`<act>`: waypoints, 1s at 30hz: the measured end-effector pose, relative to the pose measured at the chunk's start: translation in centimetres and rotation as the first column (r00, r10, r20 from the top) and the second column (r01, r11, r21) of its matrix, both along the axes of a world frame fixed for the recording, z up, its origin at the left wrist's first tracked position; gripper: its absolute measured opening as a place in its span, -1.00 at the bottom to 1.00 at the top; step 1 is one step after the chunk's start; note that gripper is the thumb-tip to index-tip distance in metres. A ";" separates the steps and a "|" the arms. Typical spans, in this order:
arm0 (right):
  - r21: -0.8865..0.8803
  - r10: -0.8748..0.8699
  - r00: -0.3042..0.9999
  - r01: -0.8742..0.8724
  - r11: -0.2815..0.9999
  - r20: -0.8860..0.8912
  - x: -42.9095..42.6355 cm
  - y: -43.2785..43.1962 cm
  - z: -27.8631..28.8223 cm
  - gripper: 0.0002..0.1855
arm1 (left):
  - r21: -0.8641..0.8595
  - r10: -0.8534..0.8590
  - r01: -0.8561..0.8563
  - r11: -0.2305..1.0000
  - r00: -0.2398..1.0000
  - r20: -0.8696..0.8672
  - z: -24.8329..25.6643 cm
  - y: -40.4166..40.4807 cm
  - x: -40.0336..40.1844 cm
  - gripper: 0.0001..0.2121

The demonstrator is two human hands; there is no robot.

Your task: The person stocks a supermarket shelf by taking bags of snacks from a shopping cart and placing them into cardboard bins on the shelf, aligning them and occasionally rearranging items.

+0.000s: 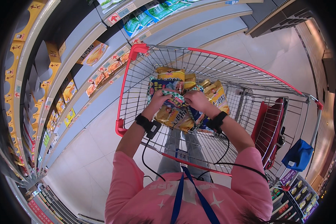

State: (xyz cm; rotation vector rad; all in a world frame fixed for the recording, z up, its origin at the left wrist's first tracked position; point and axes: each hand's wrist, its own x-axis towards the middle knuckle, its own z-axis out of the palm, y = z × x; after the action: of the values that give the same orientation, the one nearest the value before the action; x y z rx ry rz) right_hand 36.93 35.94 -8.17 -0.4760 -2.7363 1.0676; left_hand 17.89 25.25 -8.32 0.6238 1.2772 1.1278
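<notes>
Inside a wire shopping cart with red plastic edging lies a pile of seasoning bags. My left hand and my right hand both grip the top edge of a dark blue bag with a green checked border, one at each side. Under and in front of it rests a yellow seasoning bag. Another blue bag lies just beyond my left hand, with a yellow bag behind it. More yellow bags stand to the right of my right hand. The held bag's lower part is partly hidden.
Store shelves with packaged goods and price tags curve along the left and top. A red folded seat part and a blue pouch are at the cart's right end. A display rack stands at lower right.
</notes>
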 end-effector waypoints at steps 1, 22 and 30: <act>0.001 0.003 1.000 -0.003 1.000 0.000 0.0 -0.2 0.5 -0.87 | 0.001 0.003 -0.003 1.000 1.000 0.000 -0.3 -0.1 -0.1 -0.80; -0.395 -0.468 0.739 0.662 0.637 0.485 10.8 6.9 -20.7 -0.43 | -0.348 0.131 -0.045 0.937 0.965 0.229 -2.5 2.2 -1.0 -0.63; -0.561 -0.629 0.663 0.724 0.402 0.405 10.1 -1.4 -26.2 -0.47 | -0.308 0.247 -0.374 0.874 0.891 -0.381 -13.4 -1.3 -1.3 -0.59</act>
State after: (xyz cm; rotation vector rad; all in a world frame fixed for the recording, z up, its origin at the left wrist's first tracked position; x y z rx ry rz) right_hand 47.06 34.50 -34.37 -1.6528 -1.7012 1.7513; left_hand 16.58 23.93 -21.70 0.3256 1.8883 1.0219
